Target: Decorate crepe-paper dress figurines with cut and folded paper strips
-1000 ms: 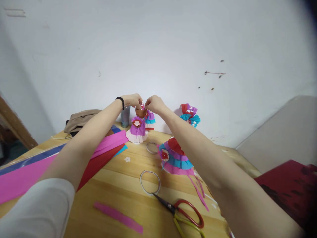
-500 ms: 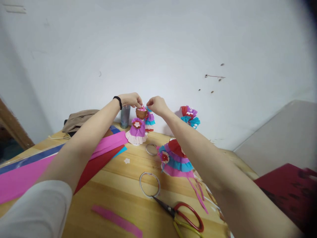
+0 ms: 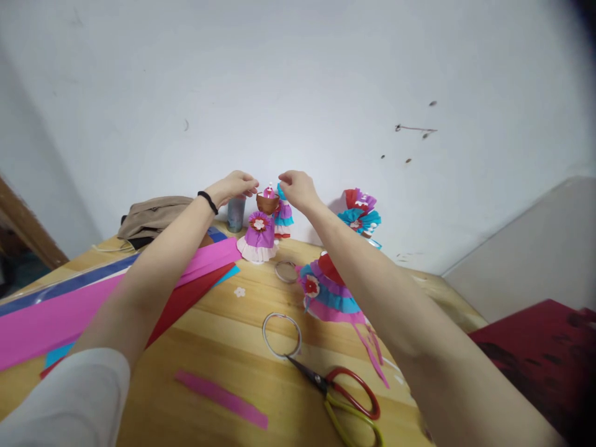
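Note:
A paper doll (image 3: pixel 261 234) in a purple and pale pink ruffled dress, with a brown head and a pink topknot, stands near the wall. Just left of its head is my left hand (image 3: pixel 236 185), apart from it, fingers loosely stretched out and nothing visible in them. My right hand (image 3: pixel 298 188) is on the other side, fingers curled with the tips together; whether they hold anything is hidden. Below those fingertips stands a second paper doll (image 3: pixel 283 217) in purple, blue and red tiers, partly behind the first.
Scissors (image 3: pixel 321 382) lie beside a roll of tape (image 3: pixel 282 355). A layered paper skirt (image 3: pixel 333 304) is partly under my right forearm. Crepe paper sheets (image 3: pixel 209 257), a pink strip (image 3: pixel 223 397), a white flower (image 3: pixel 239 292), a tumbler (image 3: pixel 236 217) and brown cloth (image 3: pixel 153 217) are around.
My left hand has drawn away leftward from the first doll's topknot, its fingers loosening. My right hand stays close to the second doll's top. The view has shifted slightly.

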`<state>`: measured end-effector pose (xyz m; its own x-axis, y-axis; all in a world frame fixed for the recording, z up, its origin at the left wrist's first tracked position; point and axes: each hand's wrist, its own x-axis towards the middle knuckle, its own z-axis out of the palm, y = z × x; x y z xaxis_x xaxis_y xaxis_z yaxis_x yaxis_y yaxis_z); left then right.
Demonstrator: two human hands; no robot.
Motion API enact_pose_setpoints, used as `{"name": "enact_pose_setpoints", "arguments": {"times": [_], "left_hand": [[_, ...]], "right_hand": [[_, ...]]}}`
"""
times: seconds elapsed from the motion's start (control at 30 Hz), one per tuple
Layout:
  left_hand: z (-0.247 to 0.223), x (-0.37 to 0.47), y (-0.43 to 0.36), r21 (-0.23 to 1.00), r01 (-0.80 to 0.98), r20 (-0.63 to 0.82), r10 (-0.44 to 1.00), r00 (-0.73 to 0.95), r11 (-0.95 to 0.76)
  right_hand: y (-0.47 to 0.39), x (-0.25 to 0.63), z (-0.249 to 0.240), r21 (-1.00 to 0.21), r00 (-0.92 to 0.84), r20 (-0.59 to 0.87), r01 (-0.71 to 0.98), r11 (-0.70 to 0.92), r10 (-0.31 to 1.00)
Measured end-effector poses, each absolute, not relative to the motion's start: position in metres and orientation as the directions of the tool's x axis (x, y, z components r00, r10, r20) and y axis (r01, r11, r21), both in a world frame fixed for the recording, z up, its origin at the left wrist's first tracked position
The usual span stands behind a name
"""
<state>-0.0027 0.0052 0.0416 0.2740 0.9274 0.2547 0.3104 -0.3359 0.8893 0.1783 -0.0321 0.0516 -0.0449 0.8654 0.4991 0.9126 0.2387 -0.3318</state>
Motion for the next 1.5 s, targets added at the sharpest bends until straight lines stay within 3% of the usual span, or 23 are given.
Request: {"name": "enact_pose_setpoints", "arguments": {"times": [0.17, 0.37, 0.53, 0.7, 0.8, 1.07, 1.17, 1.27, 1.5], "left_hand": [[0.033, -0.007, -0.002, 0.911, 0.247, 0.293, 0.940, 0.173, -0.330], [0.030, -0.015, -0.029, 0.902, 0.204, 0.349, 0.921, 0.170, -0.380], [0.032, -0.024, -0.065, 0.853, 0.180, 0.474, 0.871, 0.128, -0.490], [0.037, -0.031, -0.114, 0.708, 0.215, 0.669, 0.737, 0.100, -0.672], [0.040, -0.034, -0.144, 0.626, 0.172, 0.735, 0.649, 0.197, -0.761], [0.038, -0.035, -0.196, 0.647, 0.259, 0.623, 0.693, 0.362, -0.717], [0.039, -0.036, -0.205, 0.640, 0.313, 0.571, 0.707, 0.417, -0.702], [0.042, -0.038, -0.210, 0.554, 0.367, 0.552, 0.660, 0.510, -0.747], [0.038, -0.042, -0.210, 0.487, 0.251, 0.512, 0.506, 0.694, -0.837]], "right_hand": [[-0.028, 0.167, 0.063, -0.296, -0.093, 0.491, 0.917, 0.266, 0.866], [-0.030, 0.155, 0.067, -0.260, -0.134, 0.445, 0.927, 0.271, 0.885], [-0.060, 0.160, 0.080, -0.186, -0.228, 0.593, 0.895, 0.407, 0.773], [-0.121, 0.171, 0.100, -0.260, -0.239, 0.647, 0.824, 0.504, 0.724], [-0.158, 0.170, 0.099, -0.335, -0.209, 0.669, 0.772, 0.541, 0.713], [-0.207, 0.161, 0.064, -0.499, -0.388, 0.545, 0.561, 0.660, 0.743], [-0.218, 0.162, 0.056, -0.578, -0.367, 0.545, 0.488, 0.654, 0.754], [-0.231, 0.163, 0.053, -0.652, -0.330, 0.541, 0.416, 0.633, 0.774], [-0.244, 0.167, 0.044, -0.614, -0.380, 0.613, 0.322, 0.721, 0.692]]}}
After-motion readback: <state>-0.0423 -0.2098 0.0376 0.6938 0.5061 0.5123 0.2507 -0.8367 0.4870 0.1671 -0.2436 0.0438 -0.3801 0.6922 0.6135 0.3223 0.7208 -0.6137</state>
